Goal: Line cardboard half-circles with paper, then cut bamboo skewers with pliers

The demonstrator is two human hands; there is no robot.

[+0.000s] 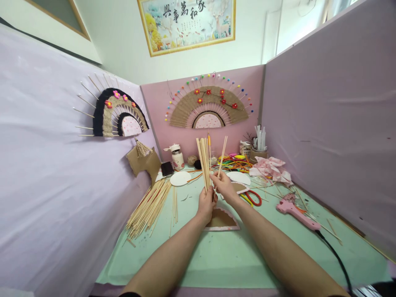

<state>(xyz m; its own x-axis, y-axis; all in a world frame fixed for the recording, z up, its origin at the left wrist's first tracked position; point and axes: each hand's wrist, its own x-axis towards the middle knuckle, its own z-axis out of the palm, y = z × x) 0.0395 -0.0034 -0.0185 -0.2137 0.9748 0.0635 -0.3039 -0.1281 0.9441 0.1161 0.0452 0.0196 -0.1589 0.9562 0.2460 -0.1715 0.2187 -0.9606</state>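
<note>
My left hand (206,206) is closed around an upright bundle of thin wooden sticks (203,159) above the middle of the table. Just to its right, my right hand (223,184) pinches a couple of separate sticks (223,153), which lean to the right. The fingertips of both hands are close together, and their contact is partly hidden. Below the hands lies a half-round cardboard piece (221,218) with a pink edge. A large pile of similar sticks (151,208) rests on the left of the table, with a few loose ones (175,206) beside it.
At right lie a pink glue gun (298,215) with a black cord and scissors (254,198) with red handles. White discs (180,178), colourful pipe cleaners (230,164), crumpled pink paper (272,170) and a white bottle (177,157) stand farther back. Decorated fans (182,113) hang on the partitions.
</note>
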